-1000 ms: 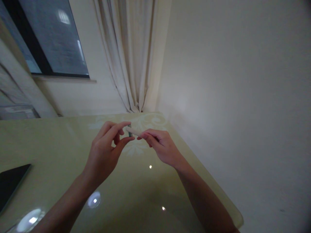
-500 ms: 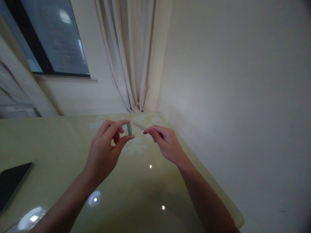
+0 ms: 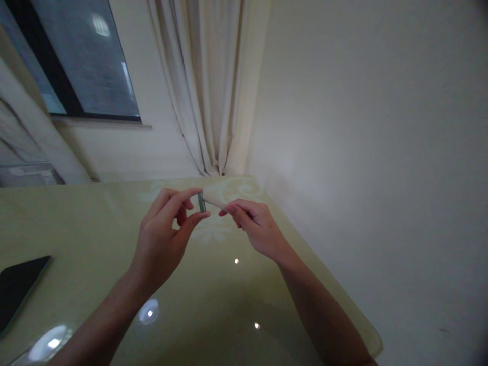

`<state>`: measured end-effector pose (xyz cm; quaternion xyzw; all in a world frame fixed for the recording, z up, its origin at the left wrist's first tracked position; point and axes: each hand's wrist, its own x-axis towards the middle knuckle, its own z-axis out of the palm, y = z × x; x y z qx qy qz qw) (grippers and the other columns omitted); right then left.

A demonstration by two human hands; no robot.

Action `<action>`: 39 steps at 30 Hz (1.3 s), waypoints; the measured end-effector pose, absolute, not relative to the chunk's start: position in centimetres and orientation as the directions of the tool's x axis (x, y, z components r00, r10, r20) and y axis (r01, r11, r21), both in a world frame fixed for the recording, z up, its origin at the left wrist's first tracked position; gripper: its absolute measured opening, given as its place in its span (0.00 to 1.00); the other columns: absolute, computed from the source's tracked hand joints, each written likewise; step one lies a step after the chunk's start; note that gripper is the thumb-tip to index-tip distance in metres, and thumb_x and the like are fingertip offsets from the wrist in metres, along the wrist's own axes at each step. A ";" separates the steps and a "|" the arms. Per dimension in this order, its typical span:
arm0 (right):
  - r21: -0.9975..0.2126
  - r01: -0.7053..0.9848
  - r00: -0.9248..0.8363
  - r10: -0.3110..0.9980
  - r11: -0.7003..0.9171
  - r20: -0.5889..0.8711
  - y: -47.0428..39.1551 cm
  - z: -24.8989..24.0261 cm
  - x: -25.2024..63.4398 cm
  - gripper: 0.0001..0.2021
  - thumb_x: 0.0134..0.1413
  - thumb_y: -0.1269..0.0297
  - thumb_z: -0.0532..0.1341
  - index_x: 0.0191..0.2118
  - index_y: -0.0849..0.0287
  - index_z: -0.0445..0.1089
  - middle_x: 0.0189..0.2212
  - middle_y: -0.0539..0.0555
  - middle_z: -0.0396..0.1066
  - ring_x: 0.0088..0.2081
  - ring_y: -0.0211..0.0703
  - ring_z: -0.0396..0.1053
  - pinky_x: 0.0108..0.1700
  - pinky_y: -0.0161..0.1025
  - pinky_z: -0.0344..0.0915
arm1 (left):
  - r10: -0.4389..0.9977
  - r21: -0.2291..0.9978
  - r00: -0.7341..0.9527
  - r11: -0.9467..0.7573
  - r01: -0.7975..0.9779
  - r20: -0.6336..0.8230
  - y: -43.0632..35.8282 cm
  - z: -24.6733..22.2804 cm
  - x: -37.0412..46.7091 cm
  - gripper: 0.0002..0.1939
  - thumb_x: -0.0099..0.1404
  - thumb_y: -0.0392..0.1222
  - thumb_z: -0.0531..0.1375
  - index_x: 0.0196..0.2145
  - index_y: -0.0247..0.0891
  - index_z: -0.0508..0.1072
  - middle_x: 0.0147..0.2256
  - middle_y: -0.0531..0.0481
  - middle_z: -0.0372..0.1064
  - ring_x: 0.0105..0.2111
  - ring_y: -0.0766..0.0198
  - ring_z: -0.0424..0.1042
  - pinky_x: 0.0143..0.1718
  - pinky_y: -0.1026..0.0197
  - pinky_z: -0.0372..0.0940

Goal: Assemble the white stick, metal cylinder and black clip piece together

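Between thumb and index finger, my left hand (image 3: 168, 223) pinches a small green rectangular piece (image 3: 202, 202), thin and held upright by its two ends, like a little circuit board. My right hand (image 3: 255, 223) grips a pale, slim stick (image 3: 214, 201) by its right end. The stick's left tip meets the right face of the green piece, or lies just in front of it; the contact is too small to make out. Both hands are raised above the glossy table (image 3: 229, 295).
A dark flat tablet-like object (image 3: 21, 284) lies at the table's left edge. Along the right side runs a plain wall (image 3: 362, 152). Beyond the table's far edge hang a curtain (image 3: 206, 91) and a window (image 3: 87, 56).
My right hand has shifted slightly left, bringing the stick's tip up to the green piece; a small gap separated them before. My left hand has barely moved.
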<state>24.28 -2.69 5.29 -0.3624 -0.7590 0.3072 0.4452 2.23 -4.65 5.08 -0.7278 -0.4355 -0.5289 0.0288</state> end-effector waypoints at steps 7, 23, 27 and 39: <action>-0.824 0.216 -0.381 0.822 0.524 0.423 -2.7 5.3 24.2 0.22 0.74 0.48 0.58 0.42 0.59 0.83 0.23 0.46 0.61 0.26 0.35 0.58 0.30 0.36 0.53 | 0.608 0.414 0.079 -0.624 0.663 0.790 -4.7 5.1 2.3 0.17 0.71 0.36 0.66 0.56 0.42 0.75 0.37 0.54 0.64 0.31 0.67 0.65 0.33 0.64 0.68; -0.794 0.275 -0.360 0.824 0.542 0.437 -3.1 5.6 24.3 0.22 0.75 0.48 0.57 0.42 0.58 0.83 0.23 0.47 0.63 0.27 0.37 0.60 0.31 0.36 0.55 | 0.603 0.416 0.069 -0.624 0.661 0.795 -4.7 5.1 2.3 0.17 0.71 0.38 0.66 0.56 0.44 0.75 0.37 0.54 0.64 0.32 0.67 0.66 0.32 0.65 0.68; -0.779 0.289 -0.311 0.824 0.556 0.473 -3.2 5.7 24.5 0.21 0.75 0.49 0.57 0.43 0.59 0.83 0.23 0.47 0.63 0.27 0.36 0.59 0.31 0.36 0.55 | 0.604 0.429 0.059 -0.628 0.649 0.795 -4.8 5.1 2.3 0.16 0.71 0.39 0.66 0.55 0.44 0.75 0.37 0.53 0.64 0.32 0.66 0.67 0.29 0.66 0.67; -0.758 0.307 -0.368 0.806 0.576 0.464 -3.6 6.0 24.5 0.21 0.75 0.49 0.57 0.42 0.58 0.83 0.24 0.48 0.67 0.27 0.37 0.61 0.32 0.36 0.56 | 0.599 0.423 0.065 -0.633 0.648 0.798 -4.7 5.2 2.4 0.16 0.71 0.39 0.65 0.55 0.44 0.75 0.37 0.53 0.64 0.32 0.67 0.66 0.32 0.64 0.69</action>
